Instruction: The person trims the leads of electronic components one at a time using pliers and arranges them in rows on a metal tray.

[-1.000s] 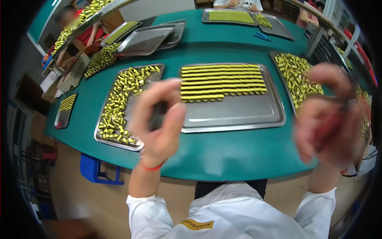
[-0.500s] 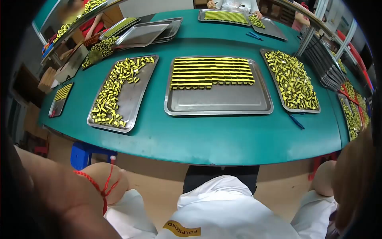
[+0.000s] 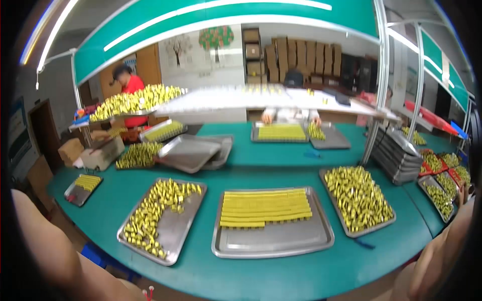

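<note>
Both my hands are out of view; only my raised left arm [image 3: 55,246] and right arm [image 3: 437,256] show at the frame's sides. In front of me lies a metal tray [image 3: 276,246] with small yellow-and-black components [image 3: 266,206] packed in straight rows, the nearest row only part-filled. To its left, another metal tray [image 3: 176,233] holds loose components [image 3: 145,223] along its left and far sides. A third tray on the right is heaped with loose components [image 3: 356,198]. Blue tweezers [image 3: 364,244] lie by its near edge.
Across the green table [image 3: 261,170], a co-worker's hands [image 3: 316,122] are at another tray of rows [image 3: 281,132]. Empty trays [image 3: 193,153] overlap at the back left. Stacked trays [image 3: 396,155] stand by a metal post [image 3: 375,128]. An overhead shelf [image 3: 216,103] carries more components.
The view has tilted up, showing the shelf, back wall and co-workers, and the trays sit lower in view. The arrangement on the near trays looks the same. My arms have shifted within the view.
</note>
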A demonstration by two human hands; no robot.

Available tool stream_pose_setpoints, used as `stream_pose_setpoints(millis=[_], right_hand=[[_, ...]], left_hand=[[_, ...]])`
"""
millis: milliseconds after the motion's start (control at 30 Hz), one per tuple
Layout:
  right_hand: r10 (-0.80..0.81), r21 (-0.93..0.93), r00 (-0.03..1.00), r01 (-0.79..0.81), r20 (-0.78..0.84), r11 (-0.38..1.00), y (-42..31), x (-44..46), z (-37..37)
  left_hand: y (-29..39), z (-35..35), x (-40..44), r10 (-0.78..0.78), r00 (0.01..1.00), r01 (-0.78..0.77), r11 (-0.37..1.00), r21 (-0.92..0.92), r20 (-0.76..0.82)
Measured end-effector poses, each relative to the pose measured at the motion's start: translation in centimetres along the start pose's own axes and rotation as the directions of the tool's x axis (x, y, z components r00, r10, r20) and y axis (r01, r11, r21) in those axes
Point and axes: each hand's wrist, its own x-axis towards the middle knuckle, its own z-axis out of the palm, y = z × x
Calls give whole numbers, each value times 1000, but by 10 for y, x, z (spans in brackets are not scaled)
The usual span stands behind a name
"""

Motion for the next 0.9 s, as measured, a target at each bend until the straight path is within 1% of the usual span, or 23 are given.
stream_pose_setpoints(millis=[100, 167, 233, 300, 333, 400, 467, 500, 533, 600, 667, 733, 767, 800, 833, 867, 900], right_hand=[[-214, -64, 975, 218, 66, 974, 51, 35, -40], [-171, -56, 984, 173, 48, 983, 48, 9, -38], [-88, -22, 996, 89, 16, 996, 38, -24, -31], [10, -20, 1000, -10, -7, 1000, -2, -53, -38], [53, -10, 998, -53, -19, 999, -23, -57, -58], [111, 21, 993, -110, -46, 994, -49, -146, -125], [159, 57, 986, -156, -50, 986, -30, 61, 44], [185, 82, 982, -181, -45, 980, -34, 34, 26], [218, 110, 975, -212, -40, 971, -32, 93, 58], [271, 180, 961, -259, -48, 949, -15, 192, 166], [315, 239, 947, -291, -67, 926, -10, 253, 205], [330, 268, 942, -302, -65, 915, -7, 282, 214], [328, 275, 943, -300, -63, 913, -6, 286, 214], [320, 280, 945, -292, -63, 915, -4, 296, 236], [312, 283, 948, -283, -62, 917, -3, 306, 255], [302, 285, 951, -273, -62, 919, -3, 307, 254], [423, 308, 906, -403, -1, 862, 9, 302, 255]], left_hand=[[-19, 14, 19, 196, 974, -190, 980, 59, -115], [-19, 14, 3, 157, 984, -151, 986, 76, -79], [-16, 7, -17, 85, 996, -84, 992, 97, -5], [-5, 4, -37, -9, 999, 4, 994, 114, 41], [0, 1, -42, -48, 996, 39, 991, 125, 70], [5, -7, -46, -96, 987, 77, 986, 147, 131], [11, -17, -47, -136, 973, 100, 977, 190, 185], [15, -24, -45, -157, 964, 109, 969, 219, 216], [20, -31, -43, -185, 950, 121, 961, 250, 250], [28, -44, -36, -224, 916, 123, 947, 296, 333], [30, -54, -28, -250, 878, 116, 939, 324, 408], [39, -58, -16, -262, 856, 98, 929, 358, 445], [25, -58, -33, -250, 856, 73, 925, 372, 453], [1, -59, -62, -232, 857, 44, 923, 383, 460], [-16, -59, -86, -417, 760, 232, 890, 392, 498], [-39, -61, -112, -565, 642, 377, 821, 428, 518], [-62, -67, -149, -695, 521, 500, 719, 482, 496]])
